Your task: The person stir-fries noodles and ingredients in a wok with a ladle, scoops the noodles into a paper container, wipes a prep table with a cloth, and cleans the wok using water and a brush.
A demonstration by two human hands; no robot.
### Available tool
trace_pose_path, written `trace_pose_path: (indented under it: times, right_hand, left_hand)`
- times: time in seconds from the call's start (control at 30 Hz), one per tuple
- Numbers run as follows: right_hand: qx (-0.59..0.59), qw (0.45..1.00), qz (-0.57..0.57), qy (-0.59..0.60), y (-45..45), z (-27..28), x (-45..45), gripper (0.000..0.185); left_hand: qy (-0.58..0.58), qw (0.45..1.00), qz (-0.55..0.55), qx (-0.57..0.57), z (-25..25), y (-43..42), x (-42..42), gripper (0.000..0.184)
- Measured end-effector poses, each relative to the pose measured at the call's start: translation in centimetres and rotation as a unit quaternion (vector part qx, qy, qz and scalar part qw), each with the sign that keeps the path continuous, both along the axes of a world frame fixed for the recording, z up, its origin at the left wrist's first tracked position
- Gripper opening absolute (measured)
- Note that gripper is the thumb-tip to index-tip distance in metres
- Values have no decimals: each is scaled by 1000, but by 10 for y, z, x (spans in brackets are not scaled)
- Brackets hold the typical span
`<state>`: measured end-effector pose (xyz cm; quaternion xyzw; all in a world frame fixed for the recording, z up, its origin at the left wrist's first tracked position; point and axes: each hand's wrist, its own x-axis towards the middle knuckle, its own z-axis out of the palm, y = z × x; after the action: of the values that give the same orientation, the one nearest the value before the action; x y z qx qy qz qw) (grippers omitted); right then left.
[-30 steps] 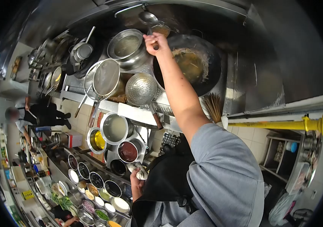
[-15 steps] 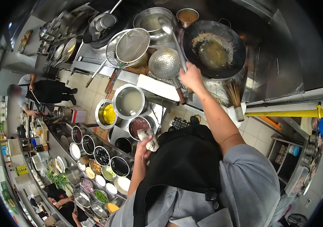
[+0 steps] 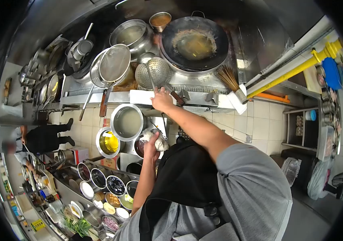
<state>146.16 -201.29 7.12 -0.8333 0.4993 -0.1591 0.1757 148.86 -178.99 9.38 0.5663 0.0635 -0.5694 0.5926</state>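
My right hand (image 3: 162, 99) is closed around the end of a metal ladle (image 3: 145, 57). The ladle's bowl lies by the upper edge of a perforated skimmer (image 3: 157, 73), and its handle crosses the skimmer. To the right of my hand is the skimmer's wooden handle (image 3: 177, 98). Close to my apron, my left hand (image 3: 151, 150) grips a bunched white cloth (image 3: 157, 140), beside a pot of dark red contents (image 3: 140, 148). A black wok (image 3: 220, 44) sits on the stove with yellowish liquid and bits of food in it.
A mesh strainer (image 3: 115, 63) and a pot (image 3: 117, 37) stand left of the wok. A bamboo brush (image 3: 228, 78) lies at its right. Pots of cloudy liquid (image 3: 127, 122) and yellow oil (image 3: 109, 142) are left of my hands. A person (image 3: 45, 138) stands at far left.
My right hand has drawn the ladle back and down, from near the pot and wok to over the skimmer. The view has turned and shifted right. My left hand still holds the cloth.
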Motion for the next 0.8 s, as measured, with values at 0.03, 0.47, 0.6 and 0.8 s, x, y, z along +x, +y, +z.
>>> trace_pose_path:
  times: [0.03,0.47,0.6,0.8]
  right_hand:
    - [85,996,10,-15,-7,28,-22,41]
    - [150,963,-138,174,-146,-40,-401,61]
    - [191,967,-159,-49,-127,36,-434,53]
    - [-76,996,-8,-49,-187,143,-361,60]
  left_hand:
    - [3,1000,-4,1,11,-7,-3,18]
    - [-22,995,-88,-40,13,-146,-46,21]
    - [-15,996,-73,-51,5,-216,-58,13]
    - [44,996,-63,-54,-11,-305,-73,22]
